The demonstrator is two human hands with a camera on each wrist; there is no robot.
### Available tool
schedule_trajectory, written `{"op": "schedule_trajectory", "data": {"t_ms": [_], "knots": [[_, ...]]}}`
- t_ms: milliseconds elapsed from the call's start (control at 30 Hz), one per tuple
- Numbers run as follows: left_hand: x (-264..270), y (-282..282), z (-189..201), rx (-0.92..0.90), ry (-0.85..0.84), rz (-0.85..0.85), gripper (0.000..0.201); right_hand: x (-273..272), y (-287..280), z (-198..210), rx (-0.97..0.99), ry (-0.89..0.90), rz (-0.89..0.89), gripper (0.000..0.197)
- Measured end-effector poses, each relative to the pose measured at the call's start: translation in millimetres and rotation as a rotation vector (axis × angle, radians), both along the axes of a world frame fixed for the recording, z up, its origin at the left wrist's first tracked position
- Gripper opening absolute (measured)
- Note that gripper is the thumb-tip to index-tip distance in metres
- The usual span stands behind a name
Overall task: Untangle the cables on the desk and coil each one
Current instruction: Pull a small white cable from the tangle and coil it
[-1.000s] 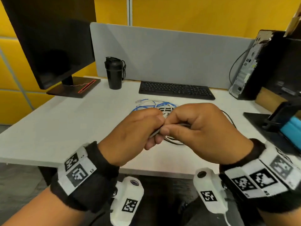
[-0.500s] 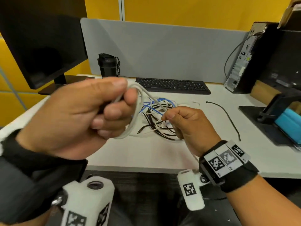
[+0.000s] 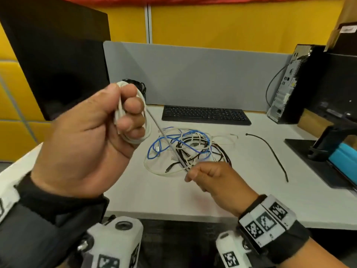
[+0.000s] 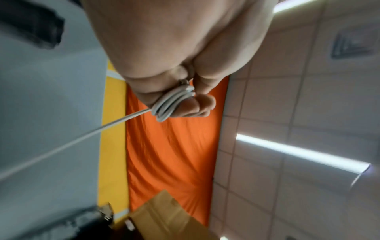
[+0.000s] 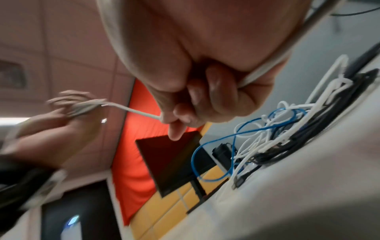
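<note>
- Head view: my left hand (image 3: 87,144) fills the left of the frame, raised off the table (image 3: 135,190), its fingers (image 3: 133,111) curled tight round a small coil of white cable (image 3: 135,122). From the coil one straight strand runs down toward the middle of the frame to my right hand (image 3: 214,178), which pinches it just in front of the tangle (image 3: 187,147) of blue, white and black cables lying mid-table. A lone black cable (image 3: 270,151) lies apart at the right, a keyboard (image 3: 204,115) behind the tangle.
- Left wrist view: in the upper centre, the coil shows as several stacked white turns, clamped between my thumb and curled fingers; the free strand leaves toward the lower left, pulled taut.
- Right wrist view: my right fingers (image 5: 205,100) are closed in a pinch on the white strand at centre frame; the tangle sits at the right on the table, and my left hand with the coil is a blur at the left.
- Judgement: I am partway through winding the first white cable, the other cables not yet sorted. Next I should bring the strand round the coil for another turn, letting it slide through my right pinch so it does not drag the tangle along.
</note>
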State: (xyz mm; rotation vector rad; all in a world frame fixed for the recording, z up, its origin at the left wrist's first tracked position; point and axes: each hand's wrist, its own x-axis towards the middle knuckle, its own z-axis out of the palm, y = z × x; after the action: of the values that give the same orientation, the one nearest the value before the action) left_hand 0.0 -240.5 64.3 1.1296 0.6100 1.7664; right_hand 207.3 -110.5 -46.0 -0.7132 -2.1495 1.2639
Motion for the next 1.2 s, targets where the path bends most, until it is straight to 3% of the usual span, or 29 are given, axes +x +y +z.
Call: {"op": "schedule_trajectory", "data": {"t_ms": [67, 133, 200, 267, 333, 400, 500, 600, 700, 833, 1000, 1200], "knots": [[3.2, 10.9, -12.1, -0.015, -0.019, 0.291, 0.027, 3.0, -21.3, -2.3, 0.007, -0.1, 0.16, 0.02], [10.8, 20.1, -25.2, -0.018, 0.175, 0.47, 0.027, 6.3, -41.1, 6.1, 0.084, -0.184, 0.279, 0.018], [14.7, 25.9, -42.5, -0.009, 0.627, 0.611, 0.025, 10.7, -53.1, 25.4, 0.204, -0.227, 0.346, 0.025], [16.5, 27.4, -60.4, 0.023, 1.119, 0.621, 0.027, 18.1, -60.0, 47.2, 0.265, -0.173, 0.34, 0.03], [20.5, 27.8, -70.8, 0.048, 1.35, 0.54, 0.027, 28.7, -60.8, 62.9, 0.28, -0.058, 0.236, 0.025], [26.0, 25.3, -73.1, -0.006, 1.281, 0.381, 0.031, 36.9, -56.8, 69.5, 0.253, 0.053, 0.09, 0.023], [38.8, 19.9, -66.0, -0.15, 1.04, 0.102, 0.043, 44.2, -47.2, 69.9, 0.244, 0.09, -0.062, 0.021], [47.1, 18.3, -62.9, -0.147, 0.941, -0.001, 0.031, 44.5, -44.5, 68.0, 0.279, 0.059, -0.109, 0.01], [52.3, 19.3, -67.2, -0.122, 0.786, -0.094, 0.028, 40.6, -48.4, 63.0, 0.332, 0.047, -0.057, 0.031], [55.8, 25.2, -74.9, -0.202, 0.632, -0.058, 0.034, 33.7, -48.7, 59.6, 0.436, 0.123, -0.052, 0.032], [54.8, 24.8, -74.8, -0.123, 0.897, 0.186, 0.036, 27.2, -43.5, 55.9, 0.577, 0.139, -0.11, 0.023], [67.1, 21.7, -72.7, -0.252, 0.797, 0.183, 0.038, 19.8, -41.2, 40.5, 0.532, 0.155, -0.176, 0.017]]}}
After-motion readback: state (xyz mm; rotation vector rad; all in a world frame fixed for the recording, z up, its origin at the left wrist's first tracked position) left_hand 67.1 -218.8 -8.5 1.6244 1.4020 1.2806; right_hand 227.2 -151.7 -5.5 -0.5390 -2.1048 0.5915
